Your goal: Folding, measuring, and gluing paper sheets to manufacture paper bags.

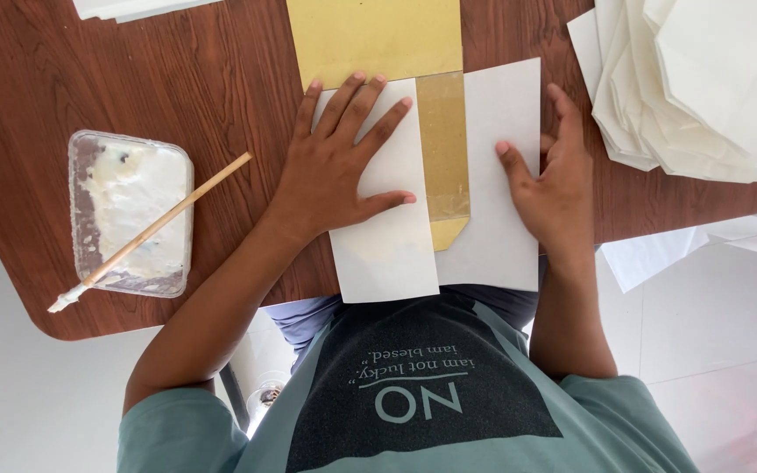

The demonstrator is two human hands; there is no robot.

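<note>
From the head camera I am looking straight down at a dark brown wood-grain table with rounded corners [221, 79]. In the middle of the frame a white sheet of paper folded over a gold inner sheet [497, 158] is lying on the table, its lower edge hanging just over the table's near edge. The gold strip [442, 144] is showing between the two white flaps.

My left hand [335, 171] is lying flat on the left white flap [385, 245], fingers spread and straight, palm pressing down, gripping nothing. My right hand [554, 188] is resting on the right edge of the right flap, fingers loosely open, the forefinger tip touching the paper; it is closing on nothing.

At the left of the frame a clear rectangular plastic tub of white paste [130, 213] is sitting on the table, well apart from the left hand. A thin wooden stick with a white-smeared tip [152, 231] is lying diagonally across its rim.

In the upper right a loose stack of white paper sheets [703, 88] is overlapping the table edge, near the right hand. More white paper [124, 7] is showing at the upper left edge.
</note>
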